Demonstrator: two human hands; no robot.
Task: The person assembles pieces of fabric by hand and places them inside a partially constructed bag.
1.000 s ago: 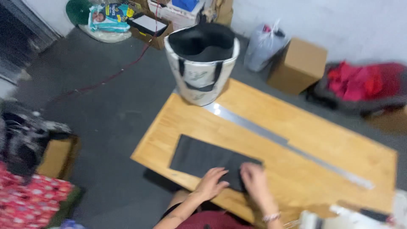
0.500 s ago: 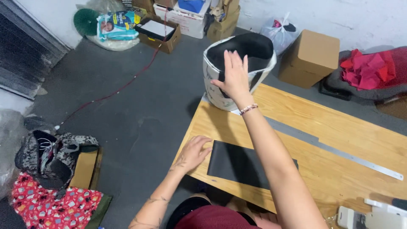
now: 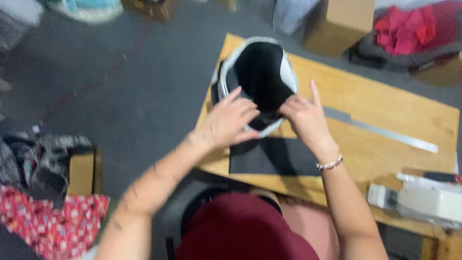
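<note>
Bag: a white tote bag (image 3: pixel 288 72) with a black lining stands at the near-left end of the wooden table (image 3: pixel 385 110), its mouth open towards the camera.
Left hand: the left hand (image 3: pixel 226 123) rests on the bag's near rim at its left side, fingers curled over the edge and gripping it.
Right hand: the right hand (image 3: pixel 305 118) holds the same rim at its right side, index finger pointing up, the other fingers bent round the edge; a beaded bracelet (image 3: pixel 329 164) sits on the wrist.
Black sheet: a flat black rectangular piece (image 3: pixel 274 156) lies on the table just below the bag, partly under both hands.
Ruler: a long metal ruler (image 3: pixel 385 132) lies aslant on the table to the right of the bag, apart from it.
Right edge: a white device (image 3: pixel 423 200) sits at the table's near-right corner, blurred.
Floor: a cardboard box (image 3: pixel 339 19) and red cloth (image 3: pixel 404 26) lie beyond the table; red patterned fabric (image 3: pixel 53 221) lies at lower left.
</note>
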